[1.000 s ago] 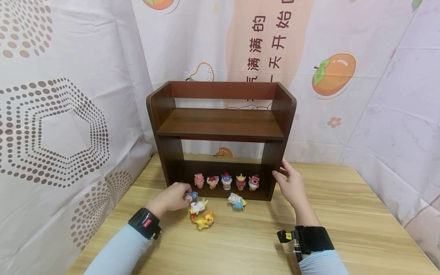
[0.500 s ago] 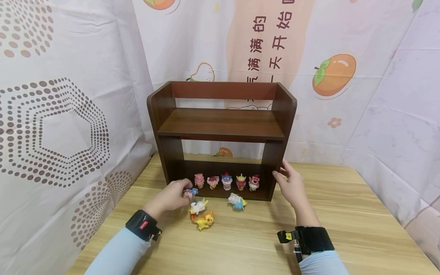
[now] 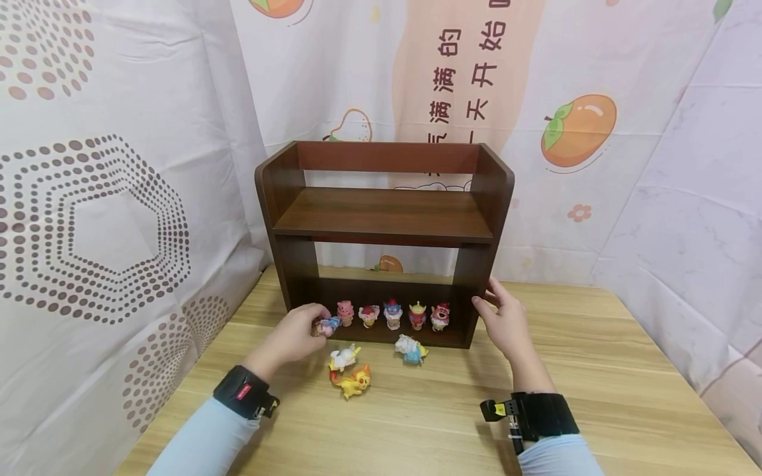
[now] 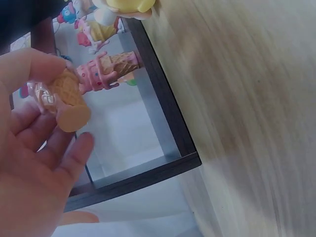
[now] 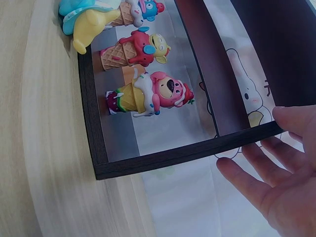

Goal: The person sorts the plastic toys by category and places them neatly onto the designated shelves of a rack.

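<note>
My left hand (image 3: 296, 332) pinches a small pink-and-blue ice-cream-cone figurine (image 4: 67, 101) between thumb and fingers, its cone base towards the left wrist camera. It is at the left end of the bottom shelf, beside a pink cone figurine (image 3: 345, 313). That one stands at the left of a row of several upright cone figurines, ending with a pink bear figurine (image 5: 165, 91). The brown two-tier shelf (image 3: 383, 213) stands upright on the table. At its right side panel, my right hand (image 3: 505, 322) grips the edge, thumb at the front and fingers along the outside.
Lying on the table in front of the shelf are a white figurine (image 3: 343, 357), a yellow-orange figurine (image 3: 354, 381) and a blue, white and yellow figurine (image 3: 411, 348). Printed curtains (image 3: 649, 165) hang behind and beside the wooden table (image 3: 428, 423).
My left hand has raised the pink-and-blue figurine from in front of the shelf, back towards its bottom-left corner. The right hand stays at the side panel.
</note>
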The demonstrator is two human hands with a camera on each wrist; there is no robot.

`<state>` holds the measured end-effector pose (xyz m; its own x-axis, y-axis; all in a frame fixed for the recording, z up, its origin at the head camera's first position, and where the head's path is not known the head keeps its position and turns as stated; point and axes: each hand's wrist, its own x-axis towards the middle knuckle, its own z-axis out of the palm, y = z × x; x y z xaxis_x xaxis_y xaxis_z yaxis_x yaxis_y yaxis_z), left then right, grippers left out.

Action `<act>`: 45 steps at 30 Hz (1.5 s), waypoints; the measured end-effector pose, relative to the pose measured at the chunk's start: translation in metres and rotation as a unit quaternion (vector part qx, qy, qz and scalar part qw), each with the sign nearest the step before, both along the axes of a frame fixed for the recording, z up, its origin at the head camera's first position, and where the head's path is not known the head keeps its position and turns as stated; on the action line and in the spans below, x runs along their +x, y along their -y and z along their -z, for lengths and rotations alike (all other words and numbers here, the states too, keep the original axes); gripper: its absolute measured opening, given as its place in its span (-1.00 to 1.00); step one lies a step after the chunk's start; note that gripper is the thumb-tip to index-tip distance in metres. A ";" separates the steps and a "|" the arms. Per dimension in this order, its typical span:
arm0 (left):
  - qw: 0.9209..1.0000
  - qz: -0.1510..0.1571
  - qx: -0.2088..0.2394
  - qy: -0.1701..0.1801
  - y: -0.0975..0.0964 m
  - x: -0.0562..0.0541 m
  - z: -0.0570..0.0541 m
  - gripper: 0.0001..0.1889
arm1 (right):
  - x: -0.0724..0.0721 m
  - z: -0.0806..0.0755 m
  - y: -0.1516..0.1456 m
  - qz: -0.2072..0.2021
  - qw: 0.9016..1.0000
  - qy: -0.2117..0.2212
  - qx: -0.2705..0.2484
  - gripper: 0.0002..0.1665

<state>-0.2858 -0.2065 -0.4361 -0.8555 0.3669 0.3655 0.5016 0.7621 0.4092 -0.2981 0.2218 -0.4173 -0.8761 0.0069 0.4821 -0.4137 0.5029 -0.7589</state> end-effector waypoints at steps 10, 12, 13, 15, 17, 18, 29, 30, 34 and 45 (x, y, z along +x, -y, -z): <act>0.998 -0.019 0.048 -0.020 0.000 0.003 -0.010 -0.66 | 0.000 0.001 0.000 0.000 1.000 -0.001 -0.001 -0.36; 0.998 -0.015 0.067 -0.016 0.000 0.005 -0.013 -0.66 | 0.000 0.001 0.000 -0.002 1.000 -0.001 -0.002 -0.36; 0.997 -0.013 0.076 -0.014 0.000 0.005 -0.014 -0.66 | 0.000 0.001 0.000 -0.002 1.000 -0.001 -0.003 -0.36; 0.996 -0.009 0.088 -0.015 0.000 0.006 -0.016 -0.64 | 0.000 0.001 0.000 -0.002 1.000 -0.001 -0.003 -0.36; 0.995 -0.006 0.098 -0.016 0.000 0.007 -0.017 -0.61 | 0.000 0.001 0.000 -0.001 1.000 -0.002 -0.002 -0.37; 0.995 -0.006 0.101 -0.018 0.000 0.007 -0.017 -0.59 | 0.000 0.001 0.000 0.000 1.000 -0.003 -0.001 -0.37; 0.994 -0.009 0.102 -0.047 0.002 0.007 -0.023 -0.50 | 0.000 0.000 0.000 -0.001 1.000 -0.003 -0.001 -0.38; 0.994 -0.011 0.101 -0.049 0.003 0.008 -0.023 -0.50 | 0.000 0.000 0.000 -0.002 1.000 -0.003 -0.002 -0.38; 0.994 -0.018 0.097 -0.054 0.003 0.009 -0.027 -0.49 | 0.000 0.000 0.000 -0.002 1.000 -0.003 -0.003 -0.37; 0.994 -0.028 0.088 -0.066 0.003 0.010 -0.033 -0.46 | 0.000 0.000 0.000 -0.004 1.000 -0.008 -0.005 -0.37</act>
